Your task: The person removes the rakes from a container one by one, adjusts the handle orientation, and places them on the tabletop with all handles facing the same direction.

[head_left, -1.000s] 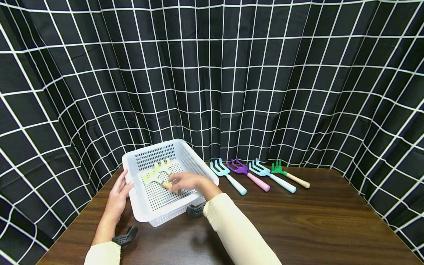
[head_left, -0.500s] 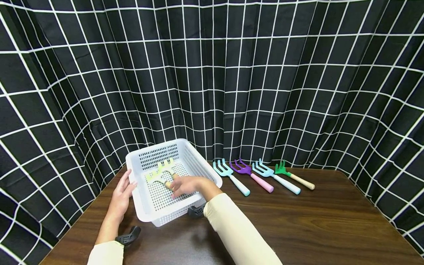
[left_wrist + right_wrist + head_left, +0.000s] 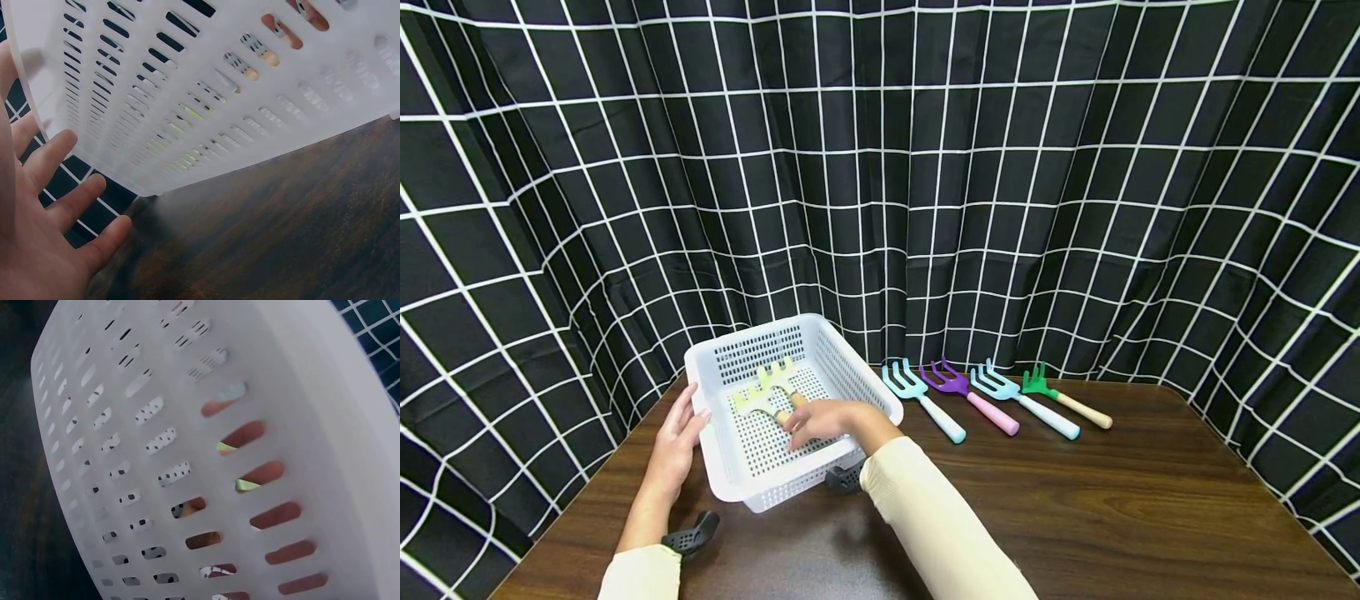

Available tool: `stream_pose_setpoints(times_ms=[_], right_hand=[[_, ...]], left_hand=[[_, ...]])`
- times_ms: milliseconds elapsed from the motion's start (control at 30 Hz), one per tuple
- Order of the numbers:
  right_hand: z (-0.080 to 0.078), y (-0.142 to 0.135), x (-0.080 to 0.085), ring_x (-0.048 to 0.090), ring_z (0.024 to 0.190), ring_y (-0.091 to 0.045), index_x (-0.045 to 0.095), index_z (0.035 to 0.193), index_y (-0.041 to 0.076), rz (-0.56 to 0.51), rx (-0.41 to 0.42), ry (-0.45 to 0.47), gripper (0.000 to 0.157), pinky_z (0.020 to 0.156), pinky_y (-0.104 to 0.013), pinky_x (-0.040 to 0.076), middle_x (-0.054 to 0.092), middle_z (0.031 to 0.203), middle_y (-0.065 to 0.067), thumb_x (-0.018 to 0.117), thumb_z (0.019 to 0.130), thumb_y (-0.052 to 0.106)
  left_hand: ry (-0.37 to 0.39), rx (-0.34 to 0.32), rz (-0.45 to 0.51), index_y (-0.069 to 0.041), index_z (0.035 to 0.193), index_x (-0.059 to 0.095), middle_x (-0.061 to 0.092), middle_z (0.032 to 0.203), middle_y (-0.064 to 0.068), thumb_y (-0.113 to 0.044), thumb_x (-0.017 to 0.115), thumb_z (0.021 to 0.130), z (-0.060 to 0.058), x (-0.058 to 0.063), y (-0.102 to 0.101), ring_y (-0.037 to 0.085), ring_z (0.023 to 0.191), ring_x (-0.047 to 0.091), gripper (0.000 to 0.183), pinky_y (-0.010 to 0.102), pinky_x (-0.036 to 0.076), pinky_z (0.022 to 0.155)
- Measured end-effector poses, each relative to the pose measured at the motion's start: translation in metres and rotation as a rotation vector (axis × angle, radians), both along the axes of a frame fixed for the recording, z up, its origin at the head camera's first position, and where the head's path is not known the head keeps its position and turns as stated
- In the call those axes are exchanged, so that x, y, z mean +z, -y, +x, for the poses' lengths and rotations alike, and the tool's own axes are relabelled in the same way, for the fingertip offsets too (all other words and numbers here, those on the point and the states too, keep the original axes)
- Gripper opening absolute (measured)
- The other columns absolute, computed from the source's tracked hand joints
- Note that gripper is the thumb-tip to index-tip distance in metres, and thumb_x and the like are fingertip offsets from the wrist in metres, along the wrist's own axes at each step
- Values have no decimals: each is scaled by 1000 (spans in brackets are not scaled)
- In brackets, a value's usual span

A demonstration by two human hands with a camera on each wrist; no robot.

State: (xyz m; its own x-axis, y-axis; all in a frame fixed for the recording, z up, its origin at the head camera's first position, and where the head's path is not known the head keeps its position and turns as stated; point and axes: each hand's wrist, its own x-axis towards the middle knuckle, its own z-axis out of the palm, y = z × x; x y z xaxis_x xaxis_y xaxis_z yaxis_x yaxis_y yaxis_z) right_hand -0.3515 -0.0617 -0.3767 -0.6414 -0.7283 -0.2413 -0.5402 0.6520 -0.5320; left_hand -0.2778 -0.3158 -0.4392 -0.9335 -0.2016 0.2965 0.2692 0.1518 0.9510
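My left hand [image 3: 673, 446] holds the left rim of a white perforated plastic basket [image 3: 718, 475], thumb over the rim. In the left wrist view its other fingers [image 3: 103, 240] spread outside the wall. The basket is tilted, and two yellow-green hand forks with wooden handles lie inside. My right hand [image 3: 829, 419] reaches in over the near rim, its fingers at the nearer hand fork's handle [image 3: 782, 417]. The other hand fork's handle [image 3: 798, 401] runs partly under this hand. Only glimpses of my fingers and the handles show through the basket slots [image 3: 275, 515] in the right wrist view.
To the basket's right, several hand forks lie in a row on the brown wooden table [image 3: 1112, 500]: pale blue-green [image 3: 936, 414], purple with pink handle [image 3: 988, 410], light blue [image 3: 1045, 414], and green with wooden handle [image 3: 1078, 408]. A black gridded curtain [image 3: 970, 208] hangs behind.
The head view has shifted slightly. My right hand has settled lower over the handles, and the nearer hand fork has moved slightly within the basket. My left hand stays on the rim.
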Motion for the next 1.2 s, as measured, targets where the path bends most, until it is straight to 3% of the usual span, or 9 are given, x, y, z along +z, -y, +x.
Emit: stream_pose_setpoints(times_ms=[200,300,367,567,800,933,1200], right_hand=[[-1,0,0,50,123,-17,66,125,15,-116,-91,-25,43,100,-33,38,54,140,-4,68,87,34],[-2,0,0,57,112,-16,66,121,11,-215,-128,-33,38,94,-32,42,62,129,-4,70,87,29],[-3,1,1,61,99,-15,67,117,10,-278,-152,-47,35,86,-30,45,68,113,-3,72,86,25],[-3,2,3,61,83,-11,69,110,5,-403,-234,-94,30,72,-25,47,71,93,-1,76,81,10],[-10,1,0,62,86,-15,70,101,2,-504,-346,-204,26,73,-26,46,72,86,-3,69,78,-10],[-13,1,0,64,80,-13,71,99,2,-553,-408,-260,22,71,-24,47,72,83,-1,70,80,-9],[-12,-1,0,64,80,-14,71,100,5,-599,-440,-378,23,74,-24,49,71,89,-3,71,79,-6]], left_hand=[[-5,-3,-7,-9,156,14,29,152,26,-15,43,104,0,0,0,-2,105,52,60,11,43,81],[-14,-7,-6,-8,156,14,28,152,27,-15,43,104,1,0,-1,-2,106,51,60,11,43,81],[-20,-7,-4,-8,156,15,28,152,27,-14,43,104,1,0,-1,-2,106,51,60,11,43,81],[-22,-6,-6,-8,156,15,29,152,27,-14,43,104,1,0,-1,-3,104,51,59,11,43,81],[-20,-8,0,-8,156,15,28,152,27,-15,43,104,1,0,0,-2,105,51,60,11,43,81],[-20,-13,2,-8,156,15,27,153,26,-16,44,104,1,0,0,-2,105,50,60,11,42,81],[-20,-13,-10,-6,156,14,27,152,28,-18,44,104,0,-2,1,-2,106,51,61,12,43,82]])
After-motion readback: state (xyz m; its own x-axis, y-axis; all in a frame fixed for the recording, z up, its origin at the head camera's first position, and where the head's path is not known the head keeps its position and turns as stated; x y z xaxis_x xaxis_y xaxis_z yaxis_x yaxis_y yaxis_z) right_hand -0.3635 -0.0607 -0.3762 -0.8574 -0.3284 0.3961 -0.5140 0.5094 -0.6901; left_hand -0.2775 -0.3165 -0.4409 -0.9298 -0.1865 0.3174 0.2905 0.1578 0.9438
